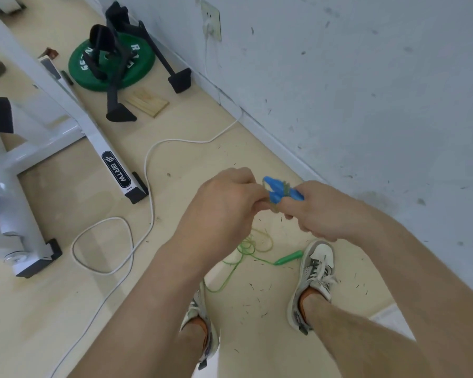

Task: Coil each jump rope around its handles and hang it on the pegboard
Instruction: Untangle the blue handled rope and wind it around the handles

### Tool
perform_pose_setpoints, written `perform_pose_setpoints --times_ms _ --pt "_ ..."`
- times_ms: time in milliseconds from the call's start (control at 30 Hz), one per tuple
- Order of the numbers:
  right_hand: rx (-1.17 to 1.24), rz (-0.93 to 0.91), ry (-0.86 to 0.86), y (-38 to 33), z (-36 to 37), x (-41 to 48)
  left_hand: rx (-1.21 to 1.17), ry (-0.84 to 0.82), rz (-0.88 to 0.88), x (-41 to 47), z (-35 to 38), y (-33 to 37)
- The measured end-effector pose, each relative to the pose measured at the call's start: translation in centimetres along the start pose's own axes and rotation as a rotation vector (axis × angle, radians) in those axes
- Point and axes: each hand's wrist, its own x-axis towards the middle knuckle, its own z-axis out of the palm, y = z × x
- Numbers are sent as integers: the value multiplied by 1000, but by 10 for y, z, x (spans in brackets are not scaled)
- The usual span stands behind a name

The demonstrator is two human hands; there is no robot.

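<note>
Quick read on where you're at: both your hands are up in front of you on the same bundle. Your right grip is curled round one end of the blue handles, which sit side by side as a pair. Your left grip is pressed together, and it looks to be pinching the cord right at the free tips, though the fingertips are hidden so I can't swear to it.

The bit that matters is that the handles' long axis runs straight from one grip to the other. The free ends point at your left grip and the butt ends are buried in your right. So my guess is that any more wraps go crosswise to that axis, fed by the left while the right just holds.

The green jump rope lies loose on the floor, right below both grips and between your feet. Its green handle lies nearer your right grip, long axis pointing away from the tangle toward your right shoe. No pegboard in view, so I can't say which way that is.
</note>
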Motion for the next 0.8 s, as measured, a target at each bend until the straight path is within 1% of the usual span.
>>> perform_pose_setpoints --times_ms 67,133,233,300,367,500,600,733,800 --pt "7 78 -186 -4 1 -5 -32 -27 -4 -1 -3 -5" --pt "-30 93 -321 -8 2 -10 -86 -58 -36 -3 -6 -6" --pt "-107 97 -445 -12 5 -14 -255 -136 -178 -4 -13 0" --pt "-151 98 -492 -14 8 -16 -332 -239 -292 -4 -16 2" --pt "-170 75 -506 -14 9 -17 -420 -308 -377 -3 -18 0" --pt "-145 -6 -496 -16 6 -20 -616 -333 -476 0 -23 -8" --pt "-114 -83 -520 -18 4 -23 -770 -353 -537 1 -26 -9" --pt "-79 -126 -468 -18 3 -24 -911 -398 -597 2 -24 -12" --pt "-50 -164 -456 -16 2 -22 -1027 -421 -668 2 -21 -13"
